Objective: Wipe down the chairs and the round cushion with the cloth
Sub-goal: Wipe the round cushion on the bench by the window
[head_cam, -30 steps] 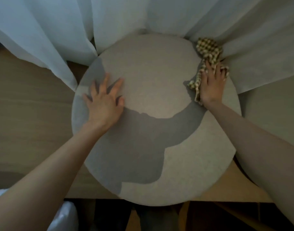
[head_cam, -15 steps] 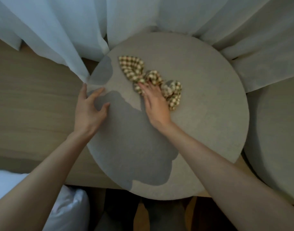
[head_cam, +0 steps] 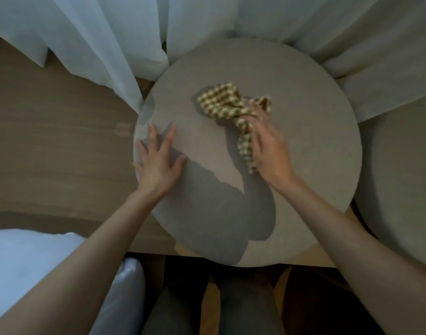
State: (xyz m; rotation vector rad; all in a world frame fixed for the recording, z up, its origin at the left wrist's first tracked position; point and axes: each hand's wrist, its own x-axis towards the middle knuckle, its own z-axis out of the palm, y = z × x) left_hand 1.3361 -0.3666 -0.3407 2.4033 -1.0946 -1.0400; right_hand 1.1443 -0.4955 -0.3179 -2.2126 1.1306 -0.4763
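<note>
- Head view: the round cushion [head_cam: 303, 180] was a flat, grey-beige disc with a fine, felt-like surface. It lay on a wooden worktop [head_cam: 62, 146], its near edge reaching just past the worktop's front edge.
- Dark shadows of the arms and head fell across the cushion's left and near parts.
- The checked cloth [head_cam: 219, 102] was woven in small brown and cream squares. It was bunched and twisted rather than spread flat.
- The cloth lay on the far middle of the cushion: a wider fold fanned out to the left, a small loop stuck up at the right, and a narrow tail ran down beside the palm.
- The right hand [head_cam: 270, 151] gripped the cloth at its bunched middle, with the fingers curled round it.
- The left hand [head_cam: 158, 163] rested palm-down on the cushion's left rim, its fingers [head_cam: 154, 134] straight and spread wide, holding nothing.
- Counted: one cloth and two hands.
- Two round cushions showed, the one being handled and a second cushion [head_cam: 400, 180] of the same colour just beside it at the right, cut off by the frame.
- White curtains [head_cam: 105, 44] hung along the far side and touched the cushion's far edge.
- White bedding [head_cam: 37, 257] showed at the lower left.
</note>
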